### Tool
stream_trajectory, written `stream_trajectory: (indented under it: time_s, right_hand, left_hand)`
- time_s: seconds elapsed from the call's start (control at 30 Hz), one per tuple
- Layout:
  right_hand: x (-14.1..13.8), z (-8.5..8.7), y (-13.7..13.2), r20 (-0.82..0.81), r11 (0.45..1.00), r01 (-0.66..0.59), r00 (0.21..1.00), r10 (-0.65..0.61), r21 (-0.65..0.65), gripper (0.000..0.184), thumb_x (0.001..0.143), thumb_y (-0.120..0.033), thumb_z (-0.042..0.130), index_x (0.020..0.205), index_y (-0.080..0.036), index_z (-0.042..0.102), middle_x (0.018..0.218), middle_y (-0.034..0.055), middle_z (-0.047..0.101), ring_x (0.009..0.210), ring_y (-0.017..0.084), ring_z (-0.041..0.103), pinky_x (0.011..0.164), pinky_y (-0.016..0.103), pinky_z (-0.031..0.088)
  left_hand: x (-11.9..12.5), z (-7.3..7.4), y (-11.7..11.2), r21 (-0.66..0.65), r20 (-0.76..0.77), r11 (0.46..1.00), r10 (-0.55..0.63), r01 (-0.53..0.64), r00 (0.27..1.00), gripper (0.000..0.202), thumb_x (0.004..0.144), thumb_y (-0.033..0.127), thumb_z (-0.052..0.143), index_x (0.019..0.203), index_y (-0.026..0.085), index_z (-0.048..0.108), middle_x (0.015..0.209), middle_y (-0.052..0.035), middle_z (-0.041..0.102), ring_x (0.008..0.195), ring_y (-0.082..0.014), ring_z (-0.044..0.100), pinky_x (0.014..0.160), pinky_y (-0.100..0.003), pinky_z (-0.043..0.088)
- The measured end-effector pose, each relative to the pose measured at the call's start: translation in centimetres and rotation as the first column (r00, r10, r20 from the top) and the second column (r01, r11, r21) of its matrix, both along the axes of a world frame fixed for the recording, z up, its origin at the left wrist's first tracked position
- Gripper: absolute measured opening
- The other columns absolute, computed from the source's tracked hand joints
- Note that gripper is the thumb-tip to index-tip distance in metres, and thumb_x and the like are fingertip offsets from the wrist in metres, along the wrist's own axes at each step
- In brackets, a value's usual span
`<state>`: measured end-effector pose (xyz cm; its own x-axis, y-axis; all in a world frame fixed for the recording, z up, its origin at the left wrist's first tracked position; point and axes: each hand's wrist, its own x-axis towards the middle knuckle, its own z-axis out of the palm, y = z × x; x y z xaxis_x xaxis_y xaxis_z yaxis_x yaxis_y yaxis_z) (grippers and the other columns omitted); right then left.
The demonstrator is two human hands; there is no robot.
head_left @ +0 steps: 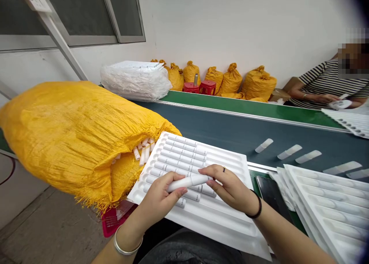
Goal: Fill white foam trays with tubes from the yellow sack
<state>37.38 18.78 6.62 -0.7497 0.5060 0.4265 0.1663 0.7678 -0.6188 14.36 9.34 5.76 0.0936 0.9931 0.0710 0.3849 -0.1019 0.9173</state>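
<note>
Between both hands is a white plastic tube [190,182], held nearly level above a white moulded tray [230,218]. My left hand [164,191] is closed around its left end, with the thumb along the near side. My right hand [227,185] pinches its right end between thumb and fingers. Beneath, the tray's left part carries rows of white printed tubes [175,156], and some grooves on its right side are bare. To the left, a yellow woven sack [80,137] lies on its side, with small white tubes [145,150] showing in its mouth.
A dark conveyor belt [219,125] runs behind the tray, with several translucent tubes [290,151] on it. Stacked trays [331,206] and a phone [272,194] are at right. Across the belt are a plastic-wrapped bundle [137,81], yellow sacks [230,79] and a co-worker [323,79].
</note>
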Motion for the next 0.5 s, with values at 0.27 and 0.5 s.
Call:
stream_trajectory:
  time_s: [0.27, 0.5]
  right_hand:
    - [-0.59, -0.64, -0.28, 0.02, 0.82, 0.058, 0.998, -0.057, -0.57, 0.036, 0.096, -0.043, 0.044, 0.104, -0.015, 0.065, 0.069, 0.0021, 0.059, 0.061, 0.011, 0.053, 0.056, 0.022, 0.045]
    - [-0.04, -0.16, -0.69, 0.091, 0.943, 0.056, 0.995, -0.028, -0.328, 0.038, 0.094, -0.037, 0.049, 0.127, -0.018, 0.053, 0.1, 0.009, 0.064, 0.083, 0.017, 0.06, 0.077, 0.031, 0.051]
  left_hand:
    - [0.34, -0.45, 0.4, 0.627, -0.499, 0.745, 0.159, 0.228, 0.852, 0.033, 0.087, 0.006, 0.054, 0.119, 0.013, 0.05, 0.094, -0.0094, 0.066, 0.082, -0.0191, 0.06, 0.073, -0.032, 0.054]
    - [0.37, -0.22, 0.31, 0.546, -0.52, 0.821, 0.178, 0.165, 0.835, 0.042, 0.092, 0.024, 0.052, 0.129, 0.012, 0.039, 0.099, -0.0126, 0.066, 0.087, -0.0218, 0.065, 0.077, -0.035, 0.057]
